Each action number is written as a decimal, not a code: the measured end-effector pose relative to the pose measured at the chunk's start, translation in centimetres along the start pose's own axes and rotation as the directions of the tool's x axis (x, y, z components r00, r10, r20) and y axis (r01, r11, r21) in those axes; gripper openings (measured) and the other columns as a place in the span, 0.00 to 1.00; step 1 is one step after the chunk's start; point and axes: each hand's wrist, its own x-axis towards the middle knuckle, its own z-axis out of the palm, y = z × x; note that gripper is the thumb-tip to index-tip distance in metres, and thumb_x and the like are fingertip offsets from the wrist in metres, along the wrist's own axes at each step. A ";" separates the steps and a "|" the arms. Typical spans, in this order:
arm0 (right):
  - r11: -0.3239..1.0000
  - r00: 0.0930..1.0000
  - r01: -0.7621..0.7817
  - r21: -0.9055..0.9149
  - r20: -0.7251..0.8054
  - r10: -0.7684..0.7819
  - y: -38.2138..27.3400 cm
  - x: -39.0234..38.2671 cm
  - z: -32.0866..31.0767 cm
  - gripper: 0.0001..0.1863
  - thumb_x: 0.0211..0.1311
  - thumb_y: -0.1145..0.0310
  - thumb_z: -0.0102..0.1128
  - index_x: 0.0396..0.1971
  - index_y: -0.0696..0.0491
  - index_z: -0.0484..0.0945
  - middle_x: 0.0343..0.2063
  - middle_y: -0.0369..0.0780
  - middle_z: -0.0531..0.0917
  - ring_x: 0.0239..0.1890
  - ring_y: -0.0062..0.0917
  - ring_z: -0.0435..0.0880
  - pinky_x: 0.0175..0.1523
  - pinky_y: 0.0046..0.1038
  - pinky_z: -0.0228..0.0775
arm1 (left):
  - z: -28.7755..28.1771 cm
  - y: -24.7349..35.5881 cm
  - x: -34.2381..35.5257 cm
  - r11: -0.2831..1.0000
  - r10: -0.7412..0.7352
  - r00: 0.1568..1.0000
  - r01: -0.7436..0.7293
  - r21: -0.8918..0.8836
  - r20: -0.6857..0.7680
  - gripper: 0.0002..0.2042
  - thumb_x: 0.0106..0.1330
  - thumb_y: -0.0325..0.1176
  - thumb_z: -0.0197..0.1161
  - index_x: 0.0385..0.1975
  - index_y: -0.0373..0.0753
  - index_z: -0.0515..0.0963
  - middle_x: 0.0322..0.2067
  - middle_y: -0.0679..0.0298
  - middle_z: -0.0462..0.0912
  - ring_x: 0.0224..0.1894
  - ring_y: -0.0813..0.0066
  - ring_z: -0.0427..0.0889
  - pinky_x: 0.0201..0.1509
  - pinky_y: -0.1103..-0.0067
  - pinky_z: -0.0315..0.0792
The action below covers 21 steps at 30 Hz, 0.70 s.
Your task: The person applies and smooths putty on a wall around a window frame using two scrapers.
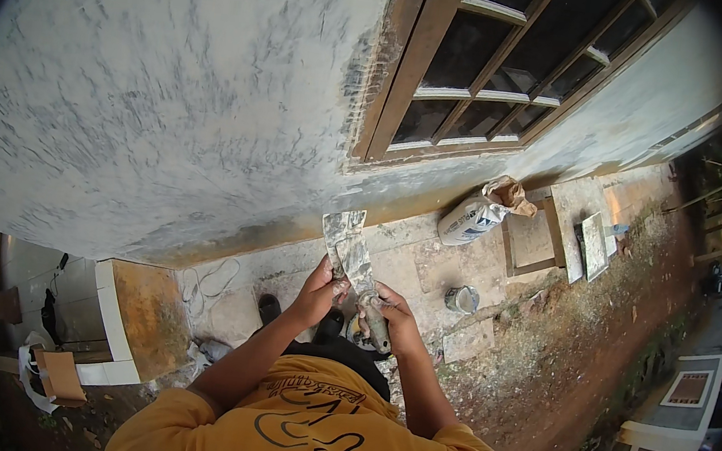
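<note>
My left hand (314,295) is closed round the handle of a putty knife whose flat, smeared blade (344,221) points up toward the wall. In my right hand (398,319) is a second putty knife (355,260), its handle running down past the palm. The two blades overlap in front of me, and pale paste coats both. Whether they press on each other I cannot tell. Some of the left handle is hidden by my fingers. Ahead stands the wall (207,92), whitish with grey streaks.
A brown window frame (400,78) is set in the wall. Along its foot stand an open paper sack (472,219) and a wooden frame-like stand (547,238). A small pail (462,299) sits on the paving. At left lies a cardboard box (61,377) beside a tiled ledge (114,322).
</note>
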 end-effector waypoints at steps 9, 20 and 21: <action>0.983 0.981 0.174 -0.064 0.097 -0.168 -0.9 4.3 -3.7 0.19 0.60 0.74 0.46 0.52 0.60 0.68 0.31 0.40 0.78 0.26 0.22 0.76 0.31 0.22 0.69 | -0.6 -3.0 0.6 0.982 -0.071 0.997 0.073 0.174 -0.017 0.23 0.66 0.23 0.46 0.61 0.40 0.56 0.33 0.69 0.70 0.27 0.85 0.65 0.29 0.84 0.63; 0.122 0.711 0.490 -0.863 0.315 -0.628 -0.6 18.7 -12.2 0.16 0.55 0.77 0.53 0.44 0.56 0.79 0.41 0.49 0.77 0.40 0.42 0.77 0.51 0.35 0.69 | -4.5 -6.9 1.3 0.985 -0.171 0.962 0.163 -0.056 -0.214 0.22 0.64 0.23 0.47 0.59 0.41 0.58 0.27 0.68 0.67 0.24 0.82 0.66 0.23 0.82 0.65; -0.034 0.569 0.521 -0.853 0.377 -0.731 -0.5 20.6 -12.4 0.18 0.53 0.77 0.55 0.45 0.53 0.79 0.42 0.48 0.77 0.40 0.43 0.76 0.50 0.37 0.70 | -4.8 -7.4 1.4 0.985 -0.172 0.961 0.162 -0.062 -0.218 0.22 0.64 0.23 0.47 0.59 0.41 0.58 0.27 0.68 0.67 0.24 0.82 0.66 0.23 0.82 0.65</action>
